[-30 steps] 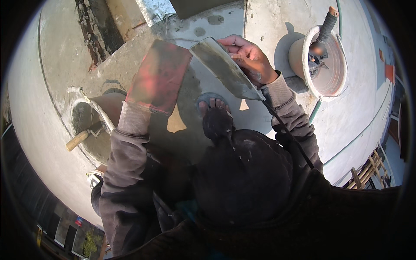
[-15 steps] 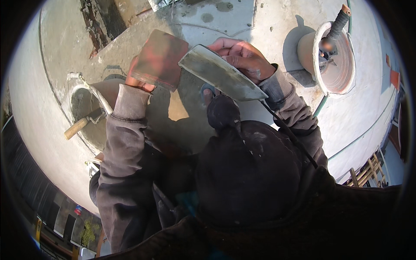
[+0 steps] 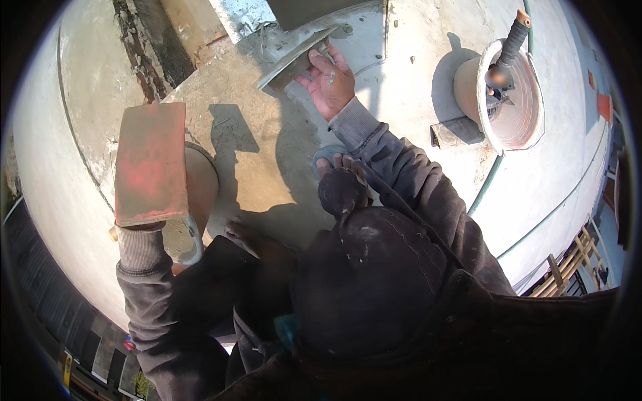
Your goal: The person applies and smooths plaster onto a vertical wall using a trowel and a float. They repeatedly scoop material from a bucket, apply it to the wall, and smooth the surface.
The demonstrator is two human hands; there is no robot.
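My left arm reaches to the left, its sleeve cuff (image 3: 139, 248) ending under a flat, red rectangular plasterer's hawk (image 3: 151, 164). The board hides my left hand, which carries it from below. Its top face is red, smeared with grey. Partly behind the hawk stands a bucket (image 3: 204, 184). Farther forward, near the middle, my right hand (image 3: 332, 81) is closed round a plastering trowel (image 3: 294, 61). The trowel's long blade is tilted, held apart from the hawk, over the grey cement surface.
At the right a pale bucket (image 3: 471, 87) holds tools, one with a dark wrapped handle (image 3: 518, 43). A dark flat block (image 3: 460, 131) lies beside it. A green hose (image 3: 485, 184) runs past. My sandalled foot (image 3: 328, 160) is below the trowel. A rough-edged gap (image 3: 144, 50) lies far left.
The hawk has moved left and nearer me, now over the left bucket. My right hand has carried the trowel forward and left, turning its blade; the two tools are farther apart.
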